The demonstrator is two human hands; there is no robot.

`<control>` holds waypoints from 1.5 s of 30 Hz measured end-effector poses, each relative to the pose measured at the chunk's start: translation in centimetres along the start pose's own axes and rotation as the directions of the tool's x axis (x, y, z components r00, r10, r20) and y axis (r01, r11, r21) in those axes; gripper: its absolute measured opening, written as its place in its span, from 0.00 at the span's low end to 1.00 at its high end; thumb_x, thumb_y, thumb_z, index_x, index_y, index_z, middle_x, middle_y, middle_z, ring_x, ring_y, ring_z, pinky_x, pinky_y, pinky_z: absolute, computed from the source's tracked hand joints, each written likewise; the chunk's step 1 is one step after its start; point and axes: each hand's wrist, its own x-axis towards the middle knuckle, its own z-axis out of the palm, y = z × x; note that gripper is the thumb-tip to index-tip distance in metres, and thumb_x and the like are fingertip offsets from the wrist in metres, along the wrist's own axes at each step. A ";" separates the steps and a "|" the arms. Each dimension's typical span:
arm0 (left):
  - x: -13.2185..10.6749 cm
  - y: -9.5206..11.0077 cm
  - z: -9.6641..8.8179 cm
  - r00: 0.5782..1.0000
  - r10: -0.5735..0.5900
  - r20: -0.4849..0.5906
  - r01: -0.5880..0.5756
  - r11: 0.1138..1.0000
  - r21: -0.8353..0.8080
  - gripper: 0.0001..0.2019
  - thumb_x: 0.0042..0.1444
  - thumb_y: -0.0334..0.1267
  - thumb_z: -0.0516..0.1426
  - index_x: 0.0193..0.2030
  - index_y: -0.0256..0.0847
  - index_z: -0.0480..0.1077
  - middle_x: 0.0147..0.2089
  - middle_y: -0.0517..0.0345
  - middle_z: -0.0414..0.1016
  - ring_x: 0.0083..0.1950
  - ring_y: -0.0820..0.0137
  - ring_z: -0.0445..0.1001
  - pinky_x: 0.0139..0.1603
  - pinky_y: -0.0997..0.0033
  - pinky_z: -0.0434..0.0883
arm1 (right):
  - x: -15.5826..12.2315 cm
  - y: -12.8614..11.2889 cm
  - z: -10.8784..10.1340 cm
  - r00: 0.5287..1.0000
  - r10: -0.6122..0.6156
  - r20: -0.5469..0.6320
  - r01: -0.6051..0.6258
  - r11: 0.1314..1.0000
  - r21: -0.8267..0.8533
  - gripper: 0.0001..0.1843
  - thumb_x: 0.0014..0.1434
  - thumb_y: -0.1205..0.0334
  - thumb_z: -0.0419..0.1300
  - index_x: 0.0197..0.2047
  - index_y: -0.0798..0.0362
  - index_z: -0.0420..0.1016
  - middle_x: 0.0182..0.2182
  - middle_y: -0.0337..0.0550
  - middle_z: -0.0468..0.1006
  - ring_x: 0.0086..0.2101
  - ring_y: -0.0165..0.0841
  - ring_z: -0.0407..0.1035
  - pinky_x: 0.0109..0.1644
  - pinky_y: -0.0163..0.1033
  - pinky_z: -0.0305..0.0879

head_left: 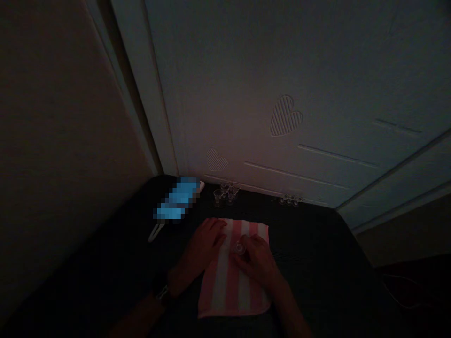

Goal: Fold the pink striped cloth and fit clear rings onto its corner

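A pink-and-white striped towel (232, 286) lies spread on the dark table. My right hand (259, 258) is over its right side, thumb and fingers closed around a small clear glass (239, 248) whose round end faces up. At the towel's upper left edge rests my left hand (207, 239), its fingers stretched out flat and holding nothing. Beyond the towel, a group of small stemmed glasses (227, 191) stands close to the wall. Farther right along the wall is a second cluster of tiny clear glasses (291, 200). Dim light hides their finer detail.
A phone with a lit, blurred screen (178, 199) lies at the back left, a pale strap (155, 232) beside it. Behind the dark tabletop (310, 277) rises a pale panel (239, 94) with raised hearts. A thin cable (398, 300) shows at lower right.
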 end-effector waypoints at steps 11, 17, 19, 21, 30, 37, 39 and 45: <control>-0.1 -1.3 0.8 0.995 -0.039 -0.096 0.039 0.999 0.001 0.16 0.57 0.29 0.46 0.52 0.40 0.62 0.56 0.50 0.60 0.56 0.66 0.61 0.58 0.61 0.61 | -0.1 -0.3 0.0 0.993 0.089 0.077 -0.091 0.996 0.023 0.13 0.56 0.57 0.56 0.44 0.51 0.66 0.28 0.40 0.73 0.35 0.35 0.67 0.40 0.37 0.61; -0.1 -1.3 0.7 0.997 -0.021 -0.068 0.022 1.000 0.014 0.18 0.59 0.32 0.45 0.56 0.39 0.59 0.57 0.51 0.62 0.58 0.66 0.61 0.60 0.59 0.60 | 0.0 -0.6 0.0 0.994 0.065 0.088 -0.072 0.994 0.078 0.10 0.57 0.62 0.55 0.44 0.50 0.67 0.31 0.39 0.74 0.34 0.33 0.67 0.41 0.36 0.60; -0.1 -1.0 0.6 0.998 -0.006 -0.061 0.007 1.000 0.014 0.18 0.59 0.32 0.45 0.55 0.38 0.60 0.56 0.51 0.64 0.57 0.66 0.61 0.59 0.59 0.60 | 0.1 -0.6 0.0 0.994 0.065 0.086 -0.073 0.994 0.085 0.11 0.57 0.61 0.54 0.45 0.50 0.67 0.32 0.40 0.75 0.34 0.34 0.68 0.41 0.36 0.61; -0.1 -0.7 0.6 0.999 0.009 -0.051 -0.009 1.000 0.001 0.17 0.58 0.31 0.46 0.54 0.39 0.61 0.54 0.51 0.66 0.56 0.65 0.62 0.58 0.59 0.61 | 0.1 -0.7 -0.1 0.994 0.064 0.094 -0.071 0.995 0.077 0.12 0.57 0.61 0.54 0.45 0.51 0.67 0.31 0.40 0.75 0.35 0.34 0.68 0.40 0.36 0.61; 0.0 0.2 0.0 1.000 0.021 -0.001 -0.021 0.988 -0.152 0.16 0.58 0.30 0.45 0.53 0.42 0.62 0.51 0.54 0.67 0.52 0.68 0.65 0.56 0.62 0.64 | 0.0 -0.7 0.2 0.998 0.029 0.062 -0.034 0.996 0.085 0.13 0.58 0.62 0.53 0.47 0.50 0.67 0.37 0.41 0.76 0.37 0.35 0.68 0.46 0.40 0.60; 0.2 0.1 -0.2 1.000 0.022 -0.018 -0.025 0.983 -0.181 0.16 0.57 0.29 0.47 0.50 0.44 0.64 0.50 0.55 0.66 0.51 0.69 0.66 0.54 0.64 0.65 | 0.4 -0.8 -0.8 0.999 0.023 -0.024 -0.019 0.986 0.163 0.15 0.58 0.66 0.52 0.49 0.49 0.66 0.44 0.42 0.73 0.43 0.35 0.66 0.51 0.42 0.56; 0.2 0.2 -0.2 0.999 0.007 -0.037 -0.014 0.982 -0.190 0.14 0.57 0.30 0.48 0.49 0.43 0.65 0.48 0.55 0.66 0.50 0.68 0.66 0.53 0.64 0.66 | 0.5 -0.8 -0.8 0.996 0.065 -0.068 -0.052 0.984 0.172 0.16 0.57 0.65 0.53 0.50 0.49 0.66 0.45 0.43 0.73 0.45 0.36 0.65 0.52 0.43 0.56; 0.0 0.6 -0.3 0.998 -0.038 -0.060 0.023 0.973 -0.228 0.13 0.60 0.33 0.45 0.49 0.42 0.64 0.47 0.54 0.69 0.48 0.68 0.68 0.52 0.63 0.67 | 0.5 -0.4 0.0 0.985 0.122 -0.124 -0.098 0.978 0.186 0.17 0.56 0.63 0.54 0.50 0.49 0.67 0.45 0.43 0.73 0.44 0.36 0.66 0.52 0.44 0.58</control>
